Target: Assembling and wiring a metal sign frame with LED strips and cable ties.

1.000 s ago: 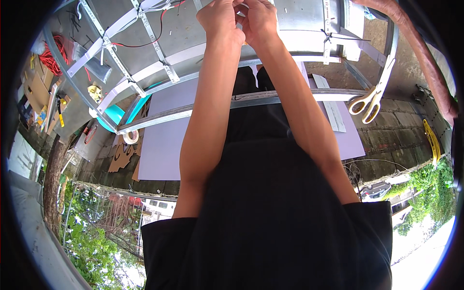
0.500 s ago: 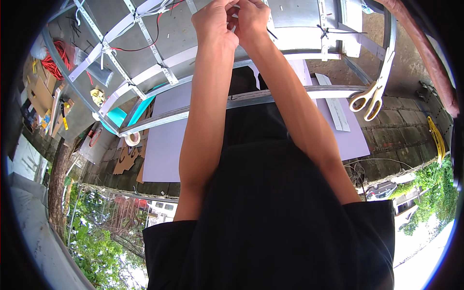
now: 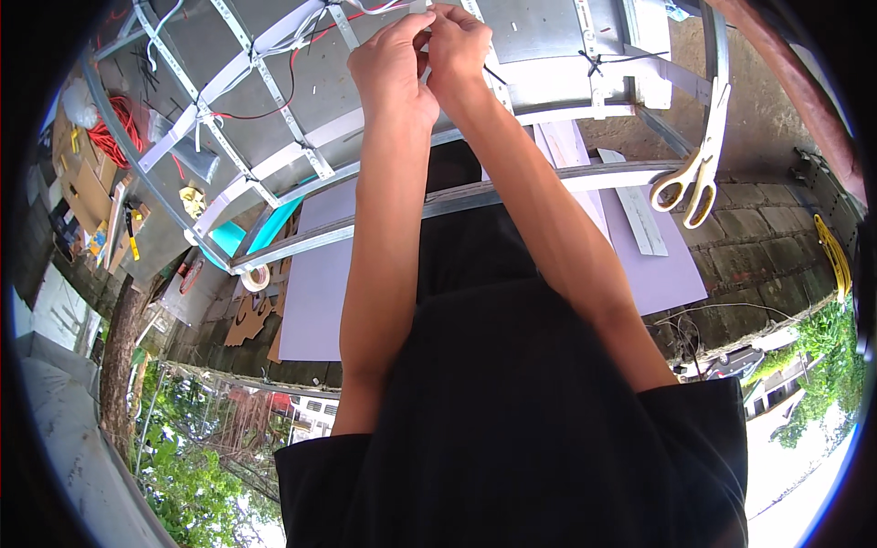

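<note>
Both my hands are raised at the upper middle, fingers bent and pinched close together over a metal frame [image 3: 557,175]. My left hand [image 3: 391,71] has its thumb and fingertips against those of my right hand [image 3: 459,50]. Whatever lies between the fingertips is too small and hidden to name. Beside them run a red wire [image 3: 365,11] and a bundle of white wires [image 3: 306,35]. Across the frame go white strips [image 3: 281,102] dotted with small parts, crossed by wider pale bands [image 3: 279,146]. A black cable tie [image 3: 594,62] is knotted round one strip at the right.
Scissors with cream handles [image 3: 699,178] hang on the frame's right side. A tape roll [image 3: 256,278], a yellow-and-black cutter [image 3: 132,239] and coiled red cable [image 3: 114,132] are at the left. Pale sheets [image 3: 315,310] lie below the frame; a yellow coil [image 3: 833,256] is far right.
My hands have shifted slightly left and down in the picture, still pinched together. The view has tilted a little, and more of the wires beside my left hand now shows.
</note>
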Action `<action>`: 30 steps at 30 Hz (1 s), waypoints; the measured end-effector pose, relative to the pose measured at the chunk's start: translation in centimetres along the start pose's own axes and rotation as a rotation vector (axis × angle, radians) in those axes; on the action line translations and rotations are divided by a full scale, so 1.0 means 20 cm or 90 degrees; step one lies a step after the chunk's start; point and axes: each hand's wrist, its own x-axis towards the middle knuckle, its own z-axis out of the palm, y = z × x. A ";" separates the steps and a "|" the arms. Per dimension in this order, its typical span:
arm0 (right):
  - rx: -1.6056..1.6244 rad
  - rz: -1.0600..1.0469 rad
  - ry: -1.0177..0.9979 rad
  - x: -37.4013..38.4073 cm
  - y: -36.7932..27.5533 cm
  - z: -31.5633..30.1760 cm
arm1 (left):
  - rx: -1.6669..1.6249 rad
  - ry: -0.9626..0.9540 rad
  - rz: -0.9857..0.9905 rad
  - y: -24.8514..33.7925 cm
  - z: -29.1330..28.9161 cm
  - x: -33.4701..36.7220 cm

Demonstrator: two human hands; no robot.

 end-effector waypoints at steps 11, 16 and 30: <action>0.058 0.016 -0.023 0.00 0.03 0.04 | 0.536 0.015 0.429 0.09 -0.09 0.12; 0.053 -0.009 -0.031 0.07 0.04 0.00 | 0.789 0.050 0.476 0.14 0.03 0.08; -0.069 -0.308 0.045 0.26 0.19 -0.06 | -0.345 -0.082 -0.382 0.36 0.03 -0.04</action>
